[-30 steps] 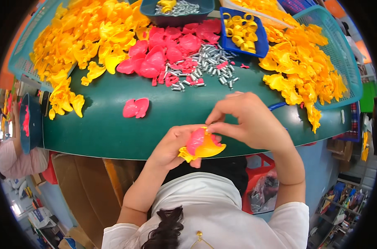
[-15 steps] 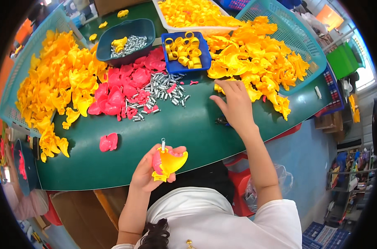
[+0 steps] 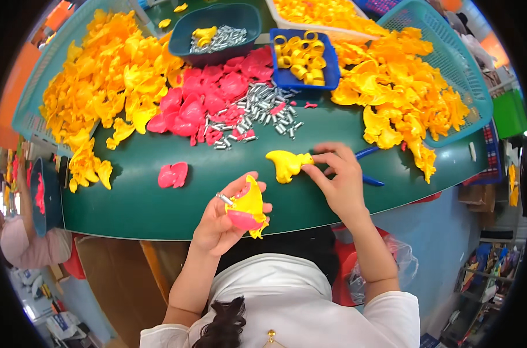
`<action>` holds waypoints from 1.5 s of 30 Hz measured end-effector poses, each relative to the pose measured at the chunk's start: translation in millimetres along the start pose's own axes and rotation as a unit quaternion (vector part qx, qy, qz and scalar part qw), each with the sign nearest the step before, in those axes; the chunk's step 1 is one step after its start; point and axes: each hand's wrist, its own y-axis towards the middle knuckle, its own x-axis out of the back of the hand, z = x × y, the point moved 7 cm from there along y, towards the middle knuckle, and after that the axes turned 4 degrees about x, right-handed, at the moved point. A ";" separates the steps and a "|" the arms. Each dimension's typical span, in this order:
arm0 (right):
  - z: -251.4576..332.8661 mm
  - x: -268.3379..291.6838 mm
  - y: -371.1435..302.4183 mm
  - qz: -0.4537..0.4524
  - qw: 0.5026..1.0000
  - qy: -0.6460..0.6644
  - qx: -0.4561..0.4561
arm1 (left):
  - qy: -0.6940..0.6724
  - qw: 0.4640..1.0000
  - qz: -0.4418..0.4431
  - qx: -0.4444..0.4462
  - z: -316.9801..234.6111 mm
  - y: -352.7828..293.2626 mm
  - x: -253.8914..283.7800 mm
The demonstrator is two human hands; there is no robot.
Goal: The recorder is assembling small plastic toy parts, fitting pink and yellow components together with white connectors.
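Note:
In my left hand [image 3: 218,226], near the table's front edge, sits a yellow plastic shell half [image 3: 249,200] with a pink piece [image 3: 244,220] set into it. A small metal spring part [image 3: 224,199] sticks out from its side. My right hand [image 3: 341,180] pinches a second yellow shell half [image 3: 288,165] by its narrow end, above the green table. Behind that hand lie blue-handled pliers [image 3: 371,180], partly hidden by the fingers. A loose pink piece [image 3: 173,174] rests on the table to the left.
Yellow shells heap in turquoise baskets at the left [image 3: 30,110] and right [image 3: 482,93]. Pink pieces [image 3: 192,110] and metal spring parts [image 3: 269,104] pile between them. A dark tub [image 3: 185,46] and a blue tray [image 3: 307,81] of yellow rings stand behind.
My right hand has come back from the right-hand heap with a yellow shell half. My left hand has turned its piece, so the spring part points left. The whole view has shifted.

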 end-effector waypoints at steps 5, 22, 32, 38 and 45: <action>35.2 -5.0 5.1 0.004 0.984 -0.101 0.147 | 0.082 0.994 -0.057 -0.054 -12.5 -5.1 2.4; 70.7 -48.8 -28.8 0.127 0.923 0.361 0.030 | 0.236 0.964 -0.046 -0.117 -24.5 -11.5 -5.1; 63.4 -57.6 -29.8 0.150 0.890 0.431 -0.006 | 0.268 0.955 -0.023 -0.124 -28.6 -16.2 -9.6; 62.8 -56.9 -27.4 0.161 0.862 0.479 -0.031 | 0.205 0.974 -0.053 -0.079 -25.2 -14.5 -6.8; 63.4 -51.7 -23.1 0.228 0.860 0.454 -0.042 | 0.216 0.968 -0.091 -0.088 -17.9 -12.4 -4.8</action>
